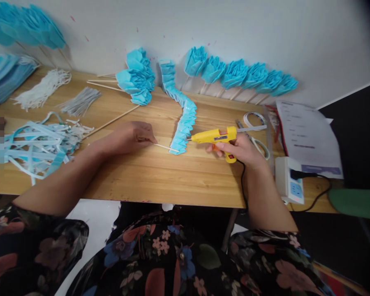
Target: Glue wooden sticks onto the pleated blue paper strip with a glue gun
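My left hand (138, 133) pinches a thin wooden stick (165, 146), whose tip lies across the near end of a pleated blue strip (185, 119). The strip winds over the table toward the wall, where its far end rests. In my right hand (239, 146) is a yellow glue gun (216, 135), its nozzle pointing left at the strip's right edge. Whether the nozzle touches the strip I cannot tell. A glue stick pokes out of the gun's back, and a black cord runs down from its handle.
Blue flowers on sticks (234, 74) lean along the wall, with more flowers (137, 78) lying left of the strip. Cut strips (46, 144), white cords (45, 88) and grey wires (82, 100) lie at left. A white power socket (290, 181) and papers (308, 135) are at right.
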Available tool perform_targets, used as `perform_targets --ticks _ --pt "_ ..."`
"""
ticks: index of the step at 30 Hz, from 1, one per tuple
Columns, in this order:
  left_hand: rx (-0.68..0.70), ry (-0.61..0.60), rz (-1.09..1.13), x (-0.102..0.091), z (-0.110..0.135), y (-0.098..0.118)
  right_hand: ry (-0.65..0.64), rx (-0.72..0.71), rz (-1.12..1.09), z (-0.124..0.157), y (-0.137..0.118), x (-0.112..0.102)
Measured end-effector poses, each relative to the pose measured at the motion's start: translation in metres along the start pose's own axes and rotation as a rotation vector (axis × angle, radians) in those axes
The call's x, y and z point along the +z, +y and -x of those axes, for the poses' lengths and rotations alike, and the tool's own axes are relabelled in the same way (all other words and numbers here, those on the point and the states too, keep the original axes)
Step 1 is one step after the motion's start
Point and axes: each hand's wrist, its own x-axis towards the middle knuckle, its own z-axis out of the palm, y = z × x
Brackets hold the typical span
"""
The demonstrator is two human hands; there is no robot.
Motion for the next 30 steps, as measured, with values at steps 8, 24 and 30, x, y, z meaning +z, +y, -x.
perform_targets --ticks 8,24,30 --pt "-0.015 -0.034 0.015 -0.003 -0.001 0.005 0.249 0.098 -0.144 -0.013 0.015 0.006" --pt "-0.033 -0.045 -0.013 -0.002 0.004 -0.002 0.354 0.063 -0.319 -0.023 0.031 0.006" --pt "-0.04 -0.064 -0.046 -0.003 0.003 -0.003 0.449 0.001 -0.342 -0.029 0.039 0.002"
